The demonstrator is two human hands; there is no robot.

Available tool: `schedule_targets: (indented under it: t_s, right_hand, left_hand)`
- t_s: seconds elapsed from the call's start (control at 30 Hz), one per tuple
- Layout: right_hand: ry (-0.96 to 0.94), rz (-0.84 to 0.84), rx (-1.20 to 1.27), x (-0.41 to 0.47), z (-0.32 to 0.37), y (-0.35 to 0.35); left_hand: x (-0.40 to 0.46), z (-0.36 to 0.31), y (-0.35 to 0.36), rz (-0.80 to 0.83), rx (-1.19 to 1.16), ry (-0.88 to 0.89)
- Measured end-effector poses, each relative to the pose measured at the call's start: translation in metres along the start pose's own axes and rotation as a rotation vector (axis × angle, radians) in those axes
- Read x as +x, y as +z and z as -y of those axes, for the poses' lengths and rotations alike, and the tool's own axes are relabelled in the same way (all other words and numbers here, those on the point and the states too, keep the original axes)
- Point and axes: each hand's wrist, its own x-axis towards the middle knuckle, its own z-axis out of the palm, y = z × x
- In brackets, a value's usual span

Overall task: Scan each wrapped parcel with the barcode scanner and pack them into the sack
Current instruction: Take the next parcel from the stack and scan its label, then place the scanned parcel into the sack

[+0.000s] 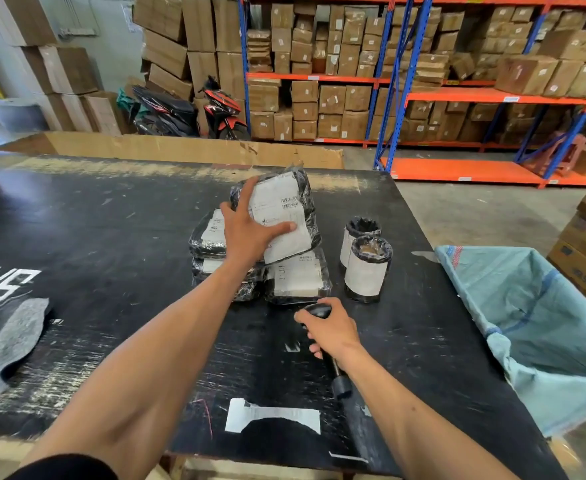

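Top parcel [286,216]: flat, black-wrapped, white label up. It is tilted on the pile at the table's centre and held by the left hand [250,230], fingers spread over the label's 9 o'clock side and thumb laid across its lower part. The barcode at the label's 2 o'clock corner is left uncovered, presumably so that it can be read.

Pile [250,268]: at least three more flat parcels are stacked beneath, labels up, probably awaiting the same reading.

Scanner [319,311]: black, at 5 o'clock of the pile. It is gripped by the right hand [333,332], fingers wrapped round the handle, head aimed toward the pile. Its cable runs back toward 6 o'clock. No beam is seen on the label, so the scan is judged not yet made.

Round parcels [366,261]: two, upright, touching, at 3 o'clock of the pile.

Sack [541,327]: pale blue, woven, hung open at the table's 3 o'clock edge, within the right arm's reach for dropping in scanned parcels. Its contents cannot be seen.

Table [111,237]: black, scuffed.
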Motion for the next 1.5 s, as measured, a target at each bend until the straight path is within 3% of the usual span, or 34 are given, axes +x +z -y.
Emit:
schedule_targets:
  t_s: [0.33, 0.53, 0.8, 1.2, 1.4, 1.5]
  right_hand:
    - [-0.009, -0.057, -0.441, 0.0, -0.006, 0.022]
    - [-0.141, -0.117, -0.639, 0.0, 0.007, -0.005]
    - [-0.506, -0.17, -0.016, 0.02, 0.054, -0.071]
    - [-0.692, -0.113, 0.141, 0.065, 0.066, -0.192]
    - [-0.641, -0.161, 0.133, 0.092, 0.034, -0.301]
    - [-0.585, -0.219, 0.18, 0.114, 0.007, -0.358]
  left_hand:
    - [-0.019, 0.02, -0.008, 0.016, 0.006, -0.067]
    - [-0.015, 0.014, -0.005, 0.016, 0.005, -0.079]
    - [-0.008, -0.007, 0.013, 0.106, -0.014, -0.014]
    - [-0.008, -0.08, 0.128, 0.544, -0.14, 0.099]
    - [0.001, -0.125, 0.233, 0.766, -0.117, 0.107]
    - [-0.005, -0.16, 0.295, 0.808, -0.229, 0.003]
